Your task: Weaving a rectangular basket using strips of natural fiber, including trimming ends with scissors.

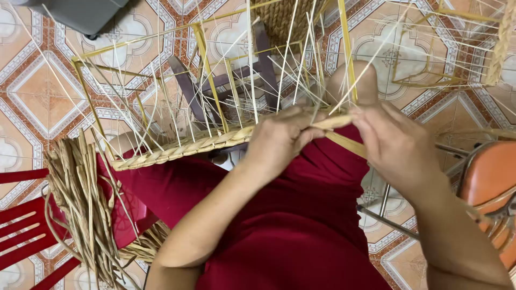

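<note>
Both hands are working right at the near edge of the yellow wire frame (207, 48), which is resting across the person's lap over the dark red cloth (301, 225). The left hand (279, 140) is pinching down with fingers closed on the end of the braided band (183, 147), the plaited straw-coloured rope that is running along the frame's bottom rail. That band is lying with its long axis almost level across the view, rising slightly from the lower left toward the hands, so its working end is sitting just to the right of the left hand's fingertips and directly between the two hands. The right hand (395, 142) is coming in from the other side, fingers curled together around a flat pale strand (344, 140) that is slanting down to the right out of the band's end; the thumb is standing up behind the frame's upright wire. The left hand is the nearer one to the woven part, the right is nearer the loose strand. The band is looking tight and even, tan and dry, with thin pale spokes (290, 48) fanning up from it through the frame. A loose bundle of dried fibre (80, 198) is draping over a red plastic chair (24, 231) at the left, well apart from the hands, and an orange seat (492, 177) is showing at the right.
</note>
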